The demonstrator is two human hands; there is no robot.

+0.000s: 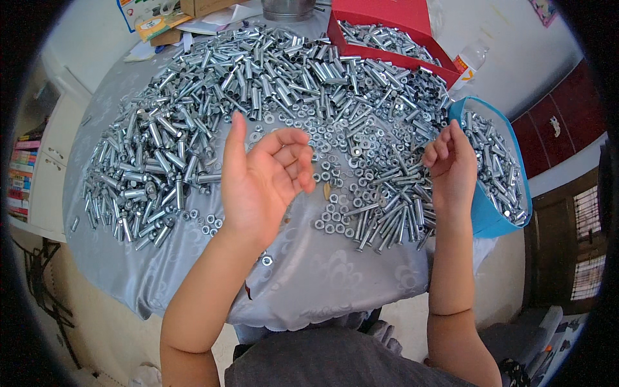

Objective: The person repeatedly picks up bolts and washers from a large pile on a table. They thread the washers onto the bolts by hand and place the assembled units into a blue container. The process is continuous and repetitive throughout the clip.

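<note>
Head view:
- A round table under a glossy grey tablecloth (309, 271) fills the middle of the picture, its front edge hanging just before the person's lap.
- A broad heap of zinc-plated metal sleeves (258, 77) covers the far and left part of the cloth, the tubes lying crosswise over one another.
- Loose nuts and washers (351, 145) are scattered in the middle, between the two hands, with a few strays near the left wrist.
- A smaller bunch of assembled anchor bolts (387, 219) lies just left of the right forearm, mostly pointing toward the person.
- A blue bin (483, 216) stands at the right edge of the table, tilted toward the person and holding more silver bolts.
- A red cardboard box (387, 55) at the far side also holds metal parts; a clear plastic bottle (469, 61) lies beside it.
- Papers and cartons (161, 22) sit at the far left rim.
- The left hand (261, 177) is raised above the cloth, palm turned inward, fingers loosely curled and apart, thumb up, nothing visibly in it.
- The right hand (451, 164) hovers between the nuts and the blue bin, fingers bunched together; whether they pinch a small part cannot be told.
</note>
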